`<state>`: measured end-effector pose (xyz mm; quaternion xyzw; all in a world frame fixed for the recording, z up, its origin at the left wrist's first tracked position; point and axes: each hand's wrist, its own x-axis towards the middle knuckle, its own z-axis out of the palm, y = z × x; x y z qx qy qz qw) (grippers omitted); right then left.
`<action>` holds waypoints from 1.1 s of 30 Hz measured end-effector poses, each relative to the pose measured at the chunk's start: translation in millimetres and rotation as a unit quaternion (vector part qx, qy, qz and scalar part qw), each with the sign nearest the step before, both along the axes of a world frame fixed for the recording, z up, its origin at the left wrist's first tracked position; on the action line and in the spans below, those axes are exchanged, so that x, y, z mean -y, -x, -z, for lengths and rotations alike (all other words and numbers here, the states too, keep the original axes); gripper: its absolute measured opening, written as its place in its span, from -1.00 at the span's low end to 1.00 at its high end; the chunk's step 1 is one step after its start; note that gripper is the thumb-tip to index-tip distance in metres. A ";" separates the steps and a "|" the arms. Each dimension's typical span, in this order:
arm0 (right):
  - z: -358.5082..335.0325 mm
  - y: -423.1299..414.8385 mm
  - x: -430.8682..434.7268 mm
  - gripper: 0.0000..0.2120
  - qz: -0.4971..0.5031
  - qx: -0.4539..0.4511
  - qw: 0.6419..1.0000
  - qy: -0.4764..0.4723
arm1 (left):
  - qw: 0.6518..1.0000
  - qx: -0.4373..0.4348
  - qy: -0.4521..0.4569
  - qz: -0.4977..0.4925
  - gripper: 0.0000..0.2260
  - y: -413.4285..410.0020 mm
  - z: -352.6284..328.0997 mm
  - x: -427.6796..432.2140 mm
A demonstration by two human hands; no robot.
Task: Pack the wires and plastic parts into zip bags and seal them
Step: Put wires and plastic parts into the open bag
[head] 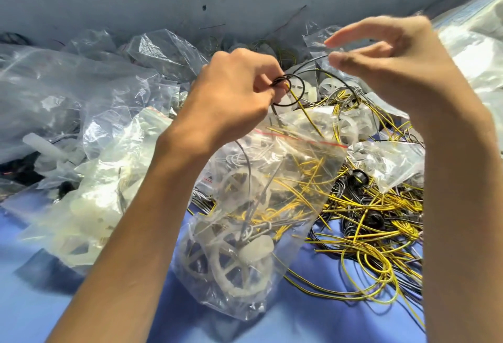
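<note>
While the left hand (pixel 231 97) pinches a black wire (pixel 288 104), the right hand (pixel 402 62) hovers, fingers parted.

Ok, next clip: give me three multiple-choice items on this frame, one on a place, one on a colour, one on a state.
1. Where is the loose yellow wire pile relative to the filled bag?
A. On its right
B. On its left
C. On top of it

2. What colour is the bag's seal stripe?
A. Blue
B. Red
C. Green

3. What is the left hand doing?
A. Lying flat on the table
B. Holding nothing
C. Gripping a black wire coil

Answers:
1 A, the pile spreads out on the bag's right.
2 B, a red line runs along the bag's mouth.
3 C, its fingers curl round the coil.
</note>
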<state>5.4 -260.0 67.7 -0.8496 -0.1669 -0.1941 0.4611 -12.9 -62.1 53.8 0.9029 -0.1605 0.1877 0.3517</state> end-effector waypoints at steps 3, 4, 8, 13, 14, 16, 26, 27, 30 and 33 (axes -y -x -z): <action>-2.2 -3.6 -3.0 -0.76 0.108 0.037 0.986 0.122 | 0.999 0.027 0.017 -0.033 -0.92 -2.0 1.3 0.1; -3.8 -2.8 -6.4 -0.74 0.109 0.063 0.983 0.135 | 0.998 0.040 0.019 -0.040 -0.90 -2.4 1.0 -0.1; -4.0 3.8 -19.7 -0.75 -0.013 0.073 0.989 0.129 | 0.995 0.088 0.026 -0.048 -0.83 -3.2 -1.3 -0.8; 7.9 0.7 -32.9 -0.84 -0.098 0.017 0.986 0.131 | 0.992 0.084 0.079 -0.046 -0.92 -2.6 -2.6 0.3; 8.9 -0.3 -33.7 -0.86 -0.105 0.012 0.987 0.124 | 0.992 0.080 0.083 -0.046 -0.93 -2.7 -2.7 -0.3; 9.6 -1.6 -32.1 -0.87 -0.118 0.008 0.987 0.108 | 0.993 0.064 0.088 -0.040 -0.94 -3.1 -3.1 -3.1; 11.0 -5.6 -21.3 -0.93 -0.099 0.013 0.991 0.087 | 0.996 0.019 0.084 -0.033 -0.92 -6.3 -3.6 -15.6; 10.8 -5.1 -22.2 -0.90 -0.103 0.001 0.993 0.065 | 0.995 0.017 0.089 -0.033 -0.92 -6.8 -3.4 -16.3; 9.6 -2.3 -29.5 -0.80 -0.138 -0.060 0.988 -0.039 | 0.995 0.019 0.094 -0.030 -0.85 -7.2 -3.4 -14.6; 7.6 0.0 -37.2 -0.77 -0.180 -0.106 0.971 -0.119 | 0.998 0.026 0.017 -0.046 -0.76 -7.6 -1.4 -8.6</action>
